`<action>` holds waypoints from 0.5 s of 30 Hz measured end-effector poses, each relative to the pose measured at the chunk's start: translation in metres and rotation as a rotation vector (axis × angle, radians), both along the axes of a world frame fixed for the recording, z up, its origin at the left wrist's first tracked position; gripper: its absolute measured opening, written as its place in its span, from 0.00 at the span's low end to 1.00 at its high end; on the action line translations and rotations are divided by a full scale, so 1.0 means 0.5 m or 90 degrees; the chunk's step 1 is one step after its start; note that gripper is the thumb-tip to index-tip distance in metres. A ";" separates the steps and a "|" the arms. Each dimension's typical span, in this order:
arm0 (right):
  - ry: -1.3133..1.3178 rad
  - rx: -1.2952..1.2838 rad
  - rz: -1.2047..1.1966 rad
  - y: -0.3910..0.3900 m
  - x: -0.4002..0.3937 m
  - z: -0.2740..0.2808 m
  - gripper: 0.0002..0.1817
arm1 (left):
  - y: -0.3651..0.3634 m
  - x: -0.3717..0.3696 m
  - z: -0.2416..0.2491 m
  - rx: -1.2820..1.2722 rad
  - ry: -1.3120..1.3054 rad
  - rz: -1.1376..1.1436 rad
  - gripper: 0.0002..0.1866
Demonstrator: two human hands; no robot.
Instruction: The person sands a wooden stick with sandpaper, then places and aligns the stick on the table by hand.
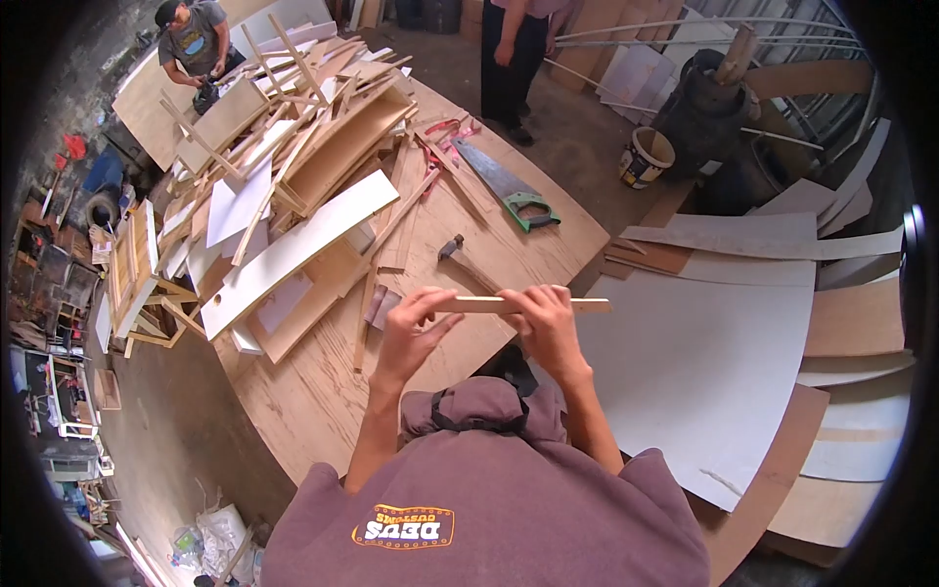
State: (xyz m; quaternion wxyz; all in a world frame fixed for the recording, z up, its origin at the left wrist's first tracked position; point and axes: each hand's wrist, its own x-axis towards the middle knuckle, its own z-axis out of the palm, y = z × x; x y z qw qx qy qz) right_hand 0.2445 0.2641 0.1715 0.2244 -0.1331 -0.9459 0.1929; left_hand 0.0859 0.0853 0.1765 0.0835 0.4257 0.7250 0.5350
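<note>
My left hand (415,325) pinches the left end of a narrow wooden strip (591,305) between thumb and fingers. My right hand (543,318) is closed around the same strip nearer its right end, which sticks out past the fingers. The strip is held roughly level above the front edge of a plywood table (313,406). Just beyond my hands on the table lies a hammer (454,247), its handle pointing toward my right hand. Farther back lies a handsaw (494,176) with a green handle.
Wooden boxes, boards and sticks form a large pile (323,147) at the table's left. A big white panel (685,342) lies to the right, by more stacked sheets. A bucket (646,157) stands beyond. One person (196,44) works behind the pile; another (514,59) stands past the table.
</note>
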 end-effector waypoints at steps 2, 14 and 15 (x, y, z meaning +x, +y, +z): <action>0.006 -0.013 -0.021 0.028 0.013 0.002 0.19 | -0.010 -0.019 -0.012 -0.013 -0.016 0.030 0.19; -0.050 -0.160 0.126 0.132 -0.056 -0.054 0.22 | 0.060 -0.003 -0.069 0.123 -0.187 0.160 0.19; -0.081 -0.161 0.130 0.151 -0.067 -0.061 0.21 | 0.060 -0.012 -0.080 0.084 -0.137 0.136 0.19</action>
